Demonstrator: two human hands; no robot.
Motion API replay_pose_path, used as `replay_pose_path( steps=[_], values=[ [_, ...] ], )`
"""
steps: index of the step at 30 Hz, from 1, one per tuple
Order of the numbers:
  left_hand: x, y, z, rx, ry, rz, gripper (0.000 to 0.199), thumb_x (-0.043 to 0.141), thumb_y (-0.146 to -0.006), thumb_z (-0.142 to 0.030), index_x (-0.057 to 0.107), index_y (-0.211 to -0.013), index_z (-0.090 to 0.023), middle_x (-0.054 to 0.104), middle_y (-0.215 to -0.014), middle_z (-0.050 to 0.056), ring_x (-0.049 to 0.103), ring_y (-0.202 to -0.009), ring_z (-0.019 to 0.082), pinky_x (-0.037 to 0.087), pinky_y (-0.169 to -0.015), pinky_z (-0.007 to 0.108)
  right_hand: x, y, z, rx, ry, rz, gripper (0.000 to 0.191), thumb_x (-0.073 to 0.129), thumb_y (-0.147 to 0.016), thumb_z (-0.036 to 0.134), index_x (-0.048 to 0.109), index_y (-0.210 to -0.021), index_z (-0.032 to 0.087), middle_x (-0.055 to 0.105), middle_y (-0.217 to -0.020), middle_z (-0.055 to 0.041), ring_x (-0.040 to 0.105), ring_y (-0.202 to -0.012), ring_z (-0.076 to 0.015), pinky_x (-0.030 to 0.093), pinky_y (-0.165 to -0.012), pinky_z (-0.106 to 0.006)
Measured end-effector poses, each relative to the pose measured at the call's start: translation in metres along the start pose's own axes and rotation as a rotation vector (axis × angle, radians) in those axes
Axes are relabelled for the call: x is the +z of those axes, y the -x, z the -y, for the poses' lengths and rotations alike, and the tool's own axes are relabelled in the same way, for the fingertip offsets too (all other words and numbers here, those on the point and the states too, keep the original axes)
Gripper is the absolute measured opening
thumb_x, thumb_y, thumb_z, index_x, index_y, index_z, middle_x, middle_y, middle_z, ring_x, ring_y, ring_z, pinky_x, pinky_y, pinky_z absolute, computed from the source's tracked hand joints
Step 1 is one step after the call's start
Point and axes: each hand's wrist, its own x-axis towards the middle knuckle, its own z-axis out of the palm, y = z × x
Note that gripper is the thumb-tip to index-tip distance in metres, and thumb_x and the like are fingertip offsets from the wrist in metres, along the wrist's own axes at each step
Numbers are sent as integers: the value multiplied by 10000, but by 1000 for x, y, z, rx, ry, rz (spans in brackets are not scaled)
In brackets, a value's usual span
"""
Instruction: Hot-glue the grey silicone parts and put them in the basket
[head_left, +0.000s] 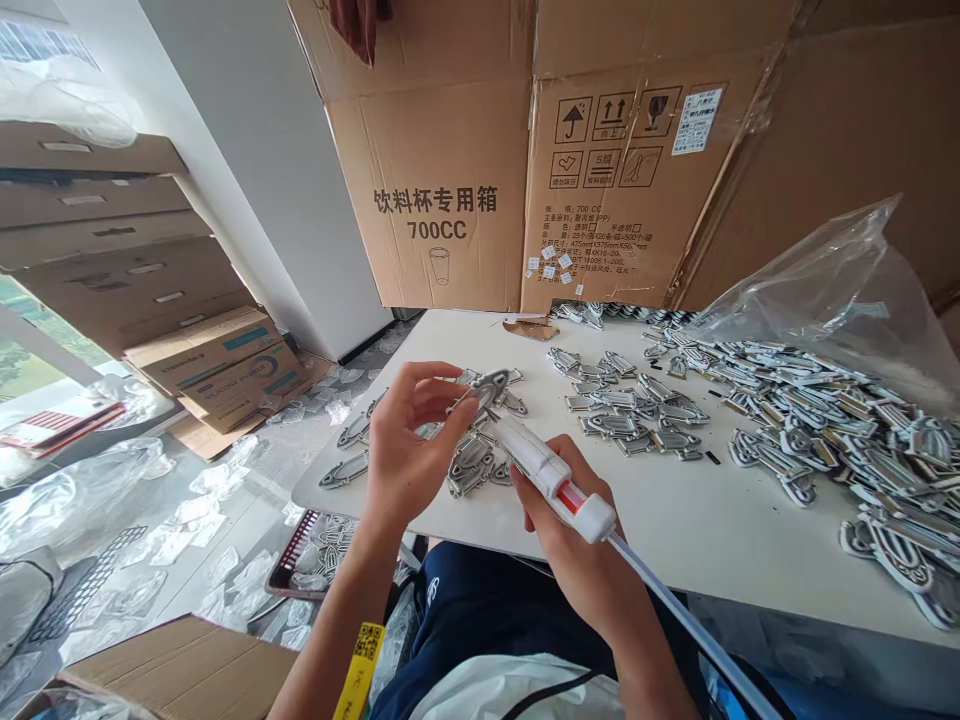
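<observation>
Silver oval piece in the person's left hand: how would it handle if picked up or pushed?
Probably stiff: the silver oval piece keeps its shape, pinched at one end by the left hand. Probably light, since a pinch alone holds it. Lying flat like the similar pieces on the table, it would likely slide, not roll.

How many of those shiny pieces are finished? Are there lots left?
Perhaps done, though it's hard to tell: the small batch by the left hand. In hand: one silver piece, and a white-and-red tool in the right hand. Still waiting, it seems: the big heap.
</observation>
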Motion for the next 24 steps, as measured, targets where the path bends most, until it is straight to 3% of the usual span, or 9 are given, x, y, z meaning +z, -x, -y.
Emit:
replay_pose_path(
  steps=[4,8,11,14,19,24],
  values=[
    [-3,-6,1,-181,261,27,364,999,-857,-295,771,-1135,-238,840,-922,17,821,-849,172,686,-796,275,-12,2,-2,31,-103,108,506,750,-1026,714,578,-863,266,530,-693,58,479,-656,-161,415,-585,-262],
    [-6,-8,-2,-219,351,38,444,1036,-835,-285,770,-1187,-231,828,-892,5,806,-810,140,663,-784,225,-15,3,-5,-8,-196,121,523,794,-1016,696,611,-814,250,576,-715,28,537,-695,-169,472,-622,-266],
    [-8,-7,-2,-228,385,36,510,1052,-820,-280,781,-1249,-229,797,-878,-12,808,-810,139,655,-788,223,-13,3,-7,-47,-225,82,522,808,-1014,672,614,-788,243,591,-713,19,558,-699,-166,492,-645,-269],
    [-10,-7,-3,-271,419,64,585,1069,-789,-290,813,-1310,-218,820,-1006,22,819,-883,172,666,-826,265,-10,3,-10,-66,-240,24,513,813,-1018,644,614,-775,239,574,-705,19,540,-694,-161,495,-639,-266],
    [-11,-8,-1,-321,409,166,409,995,-882,-411,884,-1204,-185,862,-1116,97,792,-1031,221,642,-913,310,-10,1,-15,-79,-247,72,495,800,-1034,643,639,-807,234,562,-728,17,526,-698,-159,490,-602,-253],
    [-9,-8,2,-329,497,139,374,1003,-886,-413,854,-1170,-220,859,-1138,81,777,-1073,209,639,-959,311,-5,-2,-17,-124,-216,12,440,789,-1045,626,649,-885,241,618,-741,21,570,-691,-155,487,-628,-257]
  ],
)
